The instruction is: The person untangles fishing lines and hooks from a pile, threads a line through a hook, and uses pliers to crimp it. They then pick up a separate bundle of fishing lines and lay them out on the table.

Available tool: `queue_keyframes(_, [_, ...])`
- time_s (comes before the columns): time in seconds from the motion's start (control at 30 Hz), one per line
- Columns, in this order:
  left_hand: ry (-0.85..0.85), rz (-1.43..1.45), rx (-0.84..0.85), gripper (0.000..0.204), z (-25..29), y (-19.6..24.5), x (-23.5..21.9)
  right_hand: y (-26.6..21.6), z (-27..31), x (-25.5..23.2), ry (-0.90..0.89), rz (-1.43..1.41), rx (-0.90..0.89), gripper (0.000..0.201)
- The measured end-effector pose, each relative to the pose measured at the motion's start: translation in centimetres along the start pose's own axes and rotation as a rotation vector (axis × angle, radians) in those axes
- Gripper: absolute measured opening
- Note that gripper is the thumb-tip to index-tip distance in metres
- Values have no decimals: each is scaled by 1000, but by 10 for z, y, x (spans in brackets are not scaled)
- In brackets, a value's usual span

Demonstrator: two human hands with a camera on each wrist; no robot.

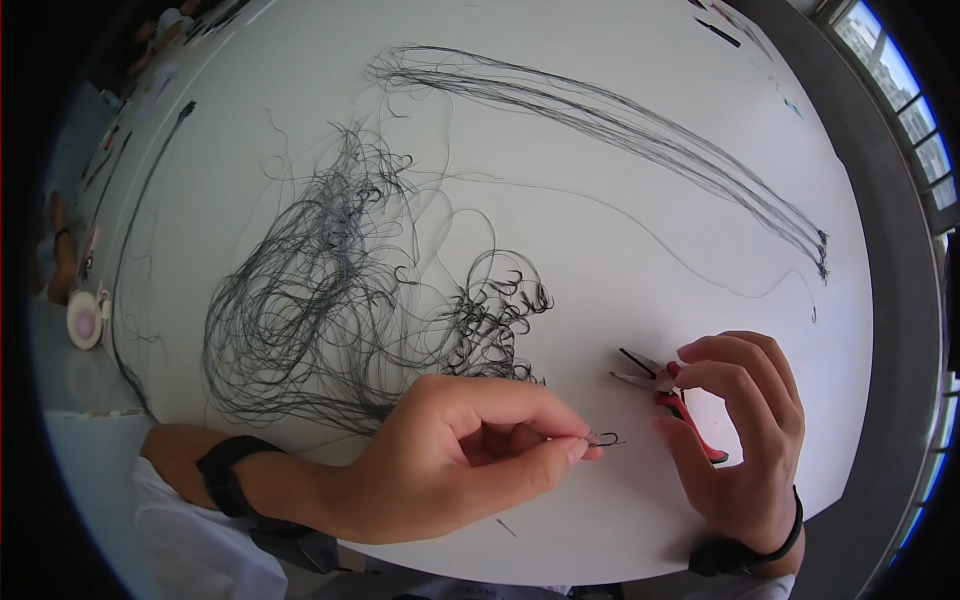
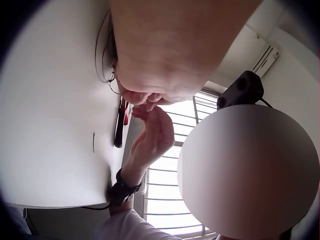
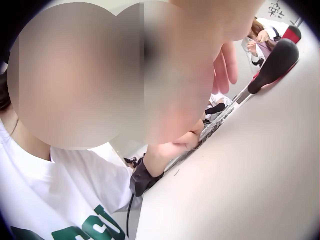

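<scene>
Left hand pinching a small dark wire hook, right hand gripping red-handled pliers, near edge of the white round table (image 1: 640,250).

Your left hand (image 1: 470,455) pinches the small dark wire hook (image 1: 604,439) between thumb and forefinger, just off the table near you; your right hand (image 1: 740,430) curls round the red-handled pliers (image 1: 668,390), tips resting just beyond the hook. Keep the pinch firm and the hook's free end exposed, bring the plier tips in slowly, and stay clear of the tangled heap of thin black line and hooks (image 1: 340,300) to the far left.

small dark hook (image 1: 605,439), pinched, above table
</scene>
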State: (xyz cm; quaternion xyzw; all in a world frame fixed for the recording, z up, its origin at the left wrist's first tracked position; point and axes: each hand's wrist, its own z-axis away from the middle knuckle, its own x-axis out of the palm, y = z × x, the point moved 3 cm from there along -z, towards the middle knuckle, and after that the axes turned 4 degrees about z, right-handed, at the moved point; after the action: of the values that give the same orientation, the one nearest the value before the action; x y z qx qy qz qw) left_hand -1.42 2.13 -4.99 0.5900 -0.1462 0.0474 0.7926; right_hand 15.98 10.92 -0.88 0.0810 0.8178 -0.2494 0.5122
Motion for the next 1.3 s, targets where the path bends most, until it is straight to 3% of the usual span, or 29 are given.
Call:
queue_keyframes(0.1, [33, -9, 59, 10, 2, 4, 0, 8, 7, 2, -176, 243, 299, 38])
queue_keyframes(0.2, [76, -73, 132, 10, 3, 7, 0, 8, 10, 2, -190, 225, 335, 34])
queue_keyframes(0.37, [107, -141, 253, 10, 3, 5, -2, 5, 10, 5, -197, 193, 260, 27])
queue_keyframes(0.53, [164, -81, 224, 10, 5, 7, -2, 5, 3, 3, -171, 94, 130, 20])
queue_keyframes(0.6, [195, -50, 177, 10, 5, 7, -4, 4, 5, 2, -187, -111, 174, 24])
queue_keyframes(0.73, [196, -104, 240, 10, 6, 8, -6, 5, 6, 2, -179, -159, 139, 34])
queue_keyframes(1.3, [229, -253, 343, 9, 4, 10, -6, 0, 7, 3, -84, -50, -1, 39])
